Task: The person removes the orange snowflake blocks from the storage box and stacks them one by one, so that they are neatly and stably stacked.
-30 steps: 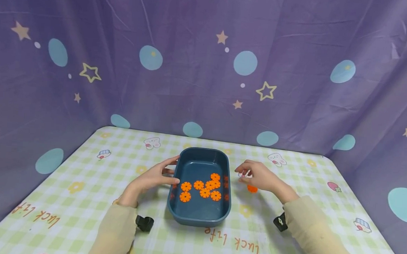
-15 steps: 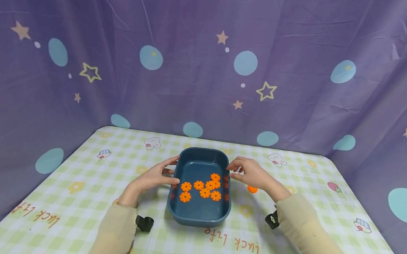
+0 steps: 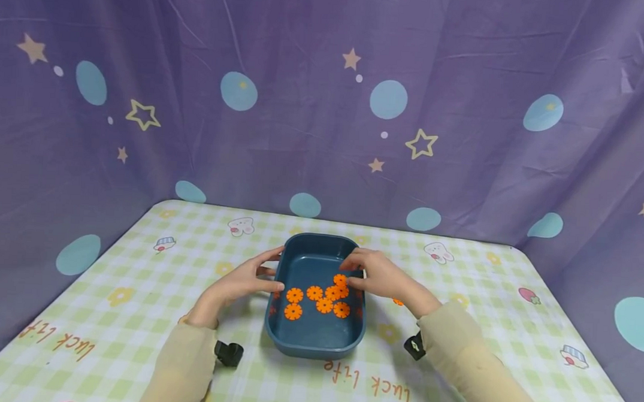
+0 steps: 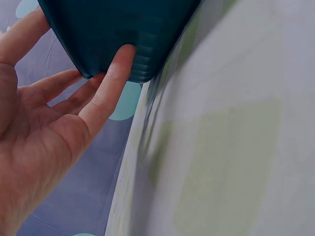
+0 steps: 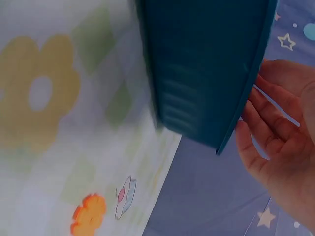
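Note:
A dark blue rectangular bin (image 3: 316, 338) stands mid-table with several flat orange notched discs (image 3: 324, 305) on its floor. My left hand (image 3: 243, 275) grips the bin's left side, thumb over the rim. In the left wrist view, fingers (image 4: 113, 78) of that hand press the outer wall. My right hand (image 3: 378, 274) reaches over the right rim, its fingertips above the discs. The right wrist view hides those fingertips behind the bin (image 5: 202, 73), so whether they pinch anything does not show. Another orange disc (image 3: 398, 301) lies on the tablecloth, partly covered by my right wrist.
A green-and-white checked tablecloth (image 3: 135, 277) with printed cartoons covers the table. A purple curtain (image 3: 325, 135) with stars and dots hangs behind it and along both sides. Black straps with small devices sit at both wrists.
My right hand has moved left from beside the bin, near the disc on the tablecloth, to over the bin's interior. My left hand, the bin and the visible discs have stayed in place.

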Demonstrator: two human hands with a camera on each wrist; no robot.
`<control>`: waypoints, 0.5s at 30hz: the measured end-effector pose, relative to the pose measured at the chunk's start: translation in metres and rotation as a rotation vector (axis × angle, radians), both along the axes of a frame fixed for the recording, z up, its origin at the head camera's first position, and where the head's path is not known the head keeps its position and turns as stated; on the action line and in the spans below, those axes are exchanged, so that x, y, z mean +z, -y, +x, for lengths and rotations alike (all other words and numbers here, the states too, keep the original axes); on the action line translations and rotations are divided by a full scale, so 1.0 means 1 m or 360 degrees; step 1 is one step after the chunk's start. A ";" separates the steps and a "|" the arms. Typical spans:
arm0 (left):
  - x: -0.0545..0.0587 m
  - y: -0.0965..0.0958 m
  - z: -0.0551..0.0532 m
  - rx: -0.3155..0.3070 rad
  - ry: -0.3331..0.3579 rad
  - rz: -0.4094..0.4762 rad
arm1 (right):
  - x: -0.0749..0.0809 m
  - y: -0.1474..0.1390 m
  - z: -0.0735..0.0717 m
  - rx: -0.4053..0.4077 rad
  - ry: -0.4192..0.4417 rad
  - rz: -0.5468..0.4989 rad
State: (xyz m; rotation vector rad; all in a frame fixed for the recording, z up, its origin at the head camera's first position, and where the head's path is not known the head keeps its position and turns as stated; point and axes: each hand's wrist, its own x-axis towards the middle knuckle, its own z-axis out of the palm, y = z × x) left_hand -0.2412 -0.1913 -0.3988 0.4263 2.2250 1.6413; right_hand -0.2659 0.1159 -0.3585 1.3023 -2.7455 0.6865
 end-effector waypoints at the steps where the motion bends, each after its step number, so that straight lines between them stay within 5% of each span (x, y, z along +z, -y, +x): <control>1: 0.000 0.000 0.000 -0.0001 -0.0002 -0.0001 | -0.001 0.002 0.000 0.0021 -0.0006 0.0005; 15: -0.001 0.001 -0.001 -0.0022 -0.0015 0.0009 | -0.007 0.030 0.007 0.0076 0.0135 0.0185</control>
